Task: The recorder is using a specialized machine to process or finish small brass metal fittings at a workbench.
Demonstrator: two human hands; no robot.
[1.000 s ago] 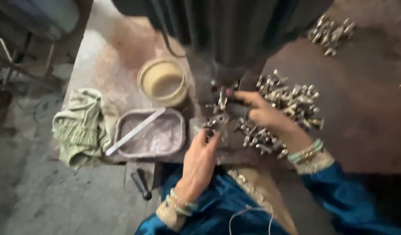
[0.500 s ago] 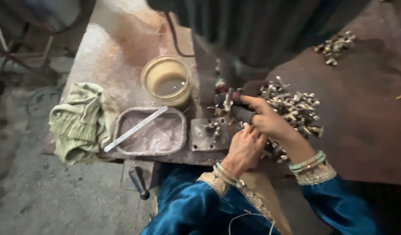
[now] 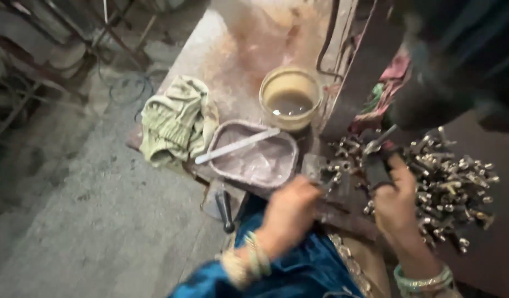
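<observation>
Metal fittings [image 3: 453, 182] are heaped beside the right hand [image 3: 395, 201], within easy reach; that hand is closed on a dark handle [image 3: 376, 165]. Blurred, the left hand [image 3: 290, 207] is curled near a small fitting [image 3: 329, 182]; its grasp cannot be told.

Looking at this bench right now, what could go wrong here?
The left hand and right hand work close together among the small metal parts, so pinched fingers seem possible. The heap lies near the bench's front edge; parts may roll off. The open bowl of liquid might get knocked.
</observation>
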